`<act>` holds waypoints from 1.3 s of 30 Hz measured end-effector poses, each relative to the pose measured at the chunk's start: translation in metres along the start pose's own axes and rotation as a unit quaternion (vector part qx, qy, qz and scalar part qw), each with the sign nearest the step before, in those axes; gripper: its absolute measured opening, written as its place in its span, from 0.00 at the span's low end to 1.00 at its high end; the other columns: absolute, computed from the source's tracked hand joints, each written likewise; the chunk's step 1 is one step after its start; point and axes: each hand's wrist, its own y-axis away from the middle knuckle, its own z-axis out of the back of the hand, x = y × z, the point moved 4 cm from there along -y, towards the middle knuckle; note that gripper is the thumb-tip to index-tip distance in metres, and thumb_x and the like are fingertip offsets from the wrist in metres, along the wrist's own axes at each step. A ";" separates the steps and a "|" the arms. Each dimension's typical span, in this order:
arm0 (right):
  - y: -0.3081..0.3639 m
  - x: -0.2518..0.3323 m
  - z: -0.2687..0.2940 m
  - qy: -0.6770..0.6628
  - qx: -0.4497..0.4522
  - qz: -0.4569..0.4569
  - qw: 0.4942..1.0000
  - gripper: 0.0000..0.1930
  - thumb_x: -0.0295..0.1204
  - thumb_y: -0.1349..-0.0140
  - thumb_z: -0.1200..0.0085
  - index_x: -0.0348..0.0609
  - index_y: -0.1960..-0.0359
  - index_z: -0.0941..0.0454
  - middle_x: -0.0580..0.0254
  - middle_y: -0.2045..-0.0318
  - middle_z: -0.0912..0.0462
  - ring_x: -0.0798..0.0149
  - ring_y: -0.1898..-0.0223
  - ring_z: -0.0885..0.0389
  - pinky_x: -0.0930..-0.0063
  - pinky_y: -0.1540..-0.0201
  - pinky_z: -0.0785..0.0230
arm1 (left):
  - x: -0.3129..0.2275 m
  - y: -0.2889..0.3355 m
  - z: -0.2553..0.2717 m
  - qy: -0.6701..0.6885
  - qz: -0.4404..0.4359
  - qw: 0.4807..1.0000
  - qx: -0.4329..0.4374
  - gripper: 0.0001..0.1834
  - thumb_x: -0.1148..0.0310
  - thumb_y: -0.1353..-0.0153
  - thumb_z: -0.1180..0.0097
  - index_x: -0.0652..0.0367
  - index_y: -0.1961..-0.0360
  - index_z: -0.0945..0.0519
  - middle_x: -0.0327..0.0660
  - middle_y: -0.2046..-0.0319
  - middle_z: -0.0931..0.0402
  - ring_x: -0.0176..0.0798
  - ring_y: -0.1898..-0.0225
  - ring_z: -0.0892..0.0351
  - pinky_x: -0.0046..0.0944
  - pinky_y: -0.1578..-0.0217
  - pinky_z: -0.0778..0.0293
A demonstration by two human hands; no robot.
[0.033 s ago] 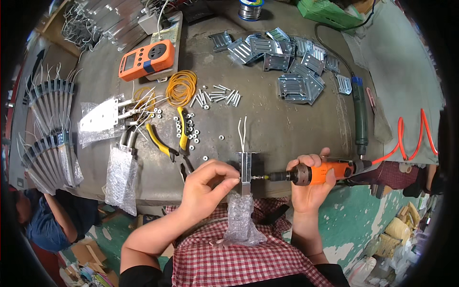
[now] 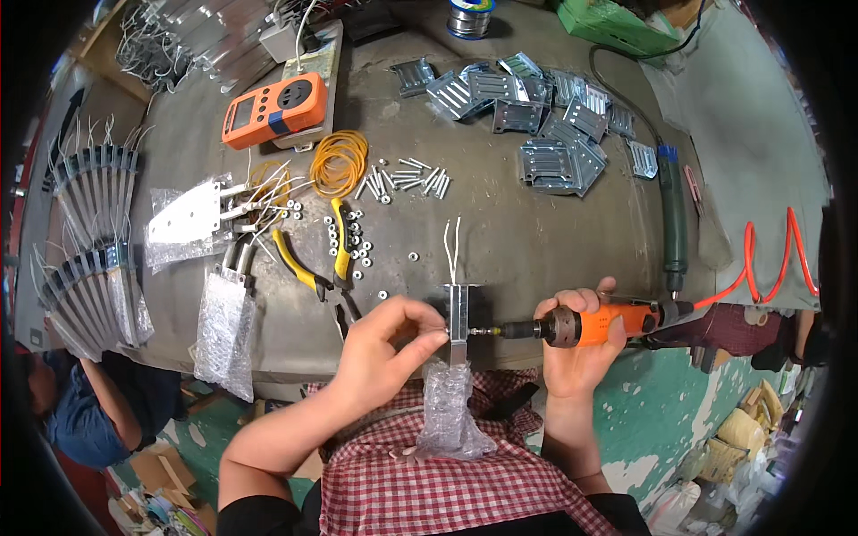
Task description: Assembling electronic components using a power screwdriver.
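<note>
My right hand is wrapped round an orange power screwdriver with a black nose, held level. Its bit points left and meets a small screw at the side of a metal bracket. This bracket sits around a flat metal strip with two white wires at the far end. Bubble wrap covers the strip's near end, which reaches over the table edge. On the bracket's left side, my left hand is closed in a pinch of thumb and forefinger; whatever lies between the fingertips is hidden.
Yellow-handled pliers, white nuts or washers, and screws lie left of centre. Beyond are rubber bands, an orange meter and metal brackets. A green screwdriver and red coiled hose are at right.
</note>
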 end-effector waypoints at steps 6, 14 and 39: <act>0.001 -0.004 -0.004 -0.028 0.021 -0.002 0.999 0.21 0.35 0.47 0.43 0.54 0.52 0.34 0.72 0.68 0.31 0.69 0.59 0.33 0.58 0.46 0.44 | -0.029 -0.013 -0.001 -0.327 -0.041 0.920 0.211 0.22 0.53 0.43 0.47 0.65 0.71 0.33 0.53 0.73 0.30 0.60 0.69 0.29 0.50 0.68 0.33; -0.006 -0.008 0.008 -0.052 0.026 -0.006 0.998 0.18 0.37 0.48 0.41 0.56 0.55 0.32 0.75 0.69 0.30 0.72 0.61 0.33 0.63 0.48 0.43 | -0.027 -0.018 -0.001 -0.283 -0.030 0.930 0.232 0.23 0.53 0.44 0.45 0.66 0.73 0.33 0.53 0.76 0.30 0.59 0.71 0.29 0.50 0.70 0.34; -0.004 -0.006 -0.004 -0.013 0.058 0.002 0.998 0.20 0.38 0.45 0.44 0.55 0.51 0.34 0.71 0.67 0.27 0.68 0.59 0.32 0.61 0.46 0.44 | -0.023 0.001 -0.003 -0.246 0.050 0.959 0.133 0.26 0.53 0.51 0.37 0.65 0.71 0.35 0.48 0.82 0.28 0.51 0.78 0.23 0.42 0.76 0.29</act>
